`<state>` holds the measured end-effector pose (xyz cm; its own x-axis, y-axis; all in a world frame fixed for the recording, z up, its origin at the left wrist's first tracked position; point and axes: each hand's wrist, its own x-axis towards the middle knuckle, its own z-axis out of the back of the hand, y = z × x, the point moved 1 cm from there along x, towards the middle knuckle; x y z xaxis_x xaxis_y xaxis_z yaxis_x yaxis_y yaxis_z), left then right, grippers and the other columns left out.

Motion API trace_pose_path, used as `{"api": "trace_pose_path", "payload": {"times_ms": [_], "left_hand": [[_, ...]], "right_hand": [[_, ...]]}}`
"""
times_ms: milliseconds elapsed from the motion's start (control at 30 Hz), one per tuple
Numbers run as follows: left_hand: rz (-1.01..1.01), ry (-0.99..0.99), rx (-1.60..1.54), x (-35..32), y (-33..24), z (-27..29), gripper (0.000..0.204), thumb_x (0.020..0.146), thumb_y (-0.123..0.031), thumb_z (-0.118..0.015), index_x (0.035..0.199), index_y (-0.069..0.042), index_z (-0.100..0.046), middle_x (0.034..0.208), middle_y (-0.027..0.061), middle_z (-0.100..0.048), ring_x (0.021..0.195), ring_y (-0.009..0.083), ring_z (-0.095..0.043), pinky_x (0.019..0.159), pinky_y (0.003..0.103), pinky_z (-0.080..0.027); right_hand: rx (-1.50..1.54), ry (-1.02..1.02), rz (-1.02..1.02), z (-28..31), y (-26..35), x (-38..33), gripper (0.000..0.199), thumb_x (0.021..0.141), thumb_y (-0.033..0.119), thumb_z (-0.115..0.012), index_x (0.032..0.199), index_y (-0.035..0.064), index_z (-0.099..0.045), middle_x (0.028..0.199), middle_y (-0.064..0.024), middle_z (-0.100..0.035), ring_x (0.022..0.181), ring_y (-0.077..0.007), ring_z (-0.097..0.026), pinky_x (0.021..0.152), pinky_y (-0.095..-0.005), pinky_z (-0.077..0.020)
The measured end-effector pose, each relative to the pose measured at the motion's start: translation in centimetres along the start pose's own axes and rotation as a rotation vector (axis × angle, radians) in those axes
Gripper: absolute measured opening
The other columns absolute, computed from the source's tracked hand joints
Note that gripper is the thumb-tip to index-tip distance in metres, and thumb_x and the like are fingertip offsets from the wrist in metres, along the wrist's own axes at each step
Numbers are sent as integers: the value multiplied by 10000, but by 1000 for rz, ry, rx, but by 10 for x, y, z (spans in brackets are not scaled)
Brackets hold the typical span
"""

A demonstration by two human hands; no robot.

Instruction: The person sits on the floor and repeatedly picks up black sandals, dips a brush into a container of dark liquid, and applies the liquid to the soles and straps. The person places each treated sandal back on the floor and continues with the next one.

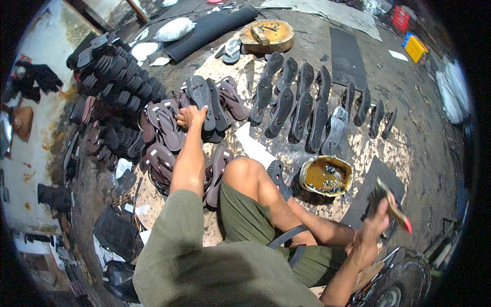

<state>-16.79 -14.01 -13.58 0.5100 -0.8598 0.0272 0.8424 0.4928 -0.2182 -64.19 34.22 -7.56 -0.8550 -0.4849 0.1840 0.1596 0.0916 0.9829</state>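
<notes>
My left hand (192, 117) reaches over a cluster of brown flip-flops (166, 125), its fingers apart and bent. The thumb lies against the edge of a dark grey shoe sole (200, 94), and the fingers point toward the flip-flops beside it. On the right, my right hand (376, 222) is closed round a brush (393, 202) with a red-tipped handle, slightly blurred. Left of the brush stands a tub of amber glue (327, 176) with a crusted rim. Beyond it, several black soles (280, 112) lie in rows; one sole (335, 130) looks wet and shiny.
Tall stacks of black soles (115, 77) rise at the left. A round wooden block (271, 36) with a hammer (260, 36) sits at the far side, beside a rolled black sheet (212, 33). A wheel (396, 289) is at lower right, near my right arm.
</notes>
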Motion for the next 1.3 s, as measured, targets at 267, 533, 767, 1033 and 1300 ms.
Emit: {"api": "trace_pose_path", "payload": {"times_ms": [267,533,767,1033,1300], "left_hand": [[-590,220,-894,-145,63,99,664,878,-71,-749,1441,54,-420,1359,225,-574,1128,288,-642,993,385,-497],[-840,577,-551,-255,124,130,705,952,-120,-663,1564,5,-337,1626,193,-341,1503,291,-329,1222,364,-220],[-650,833,-1077,-254,67,149,606,937,-142,-726,1475,16,-495,1414,109,-581,1279,207,-548,1100,346,-409],[-73,1675,-1791,-388,-6,117,495,1047,-497,-496,1354,-117,-575,1233,127,-692,989,244,-723,851,376,-617],[-103,1773,-1735,-397,12,99,572,1072,-457,-446,1469,-44,-451,1320,137,-627,1189,271,-624,1039,423,-513]], "right_hand": [[-759,661,141,-99,-55,22,306,895,301,-762,1098,72,-750,972,-179,-737,959,-343,-693,853,-456,-531],[-103,464,44,-97,-19,26,247,863,43,-787,1104,28,-737,1109,-75,-766,1073,-174,-697,962,-330,-546],[-1027,305,195,14,11,53,280,1005,251,-640,1064,-13,-714,910,-152,-730,857,-207,-672,722,-329,-517],[160,293,320,-161,81,-32,185,944,176,-734,1050,27,-715,950,-106,-729,897,-224,-702,806,-355,-539],[30,450,494,-128,87,-47,232,900,94,-757,1098,1,-679,1056,-145,-700,924,-256,-683,855,-370,-523]]}}
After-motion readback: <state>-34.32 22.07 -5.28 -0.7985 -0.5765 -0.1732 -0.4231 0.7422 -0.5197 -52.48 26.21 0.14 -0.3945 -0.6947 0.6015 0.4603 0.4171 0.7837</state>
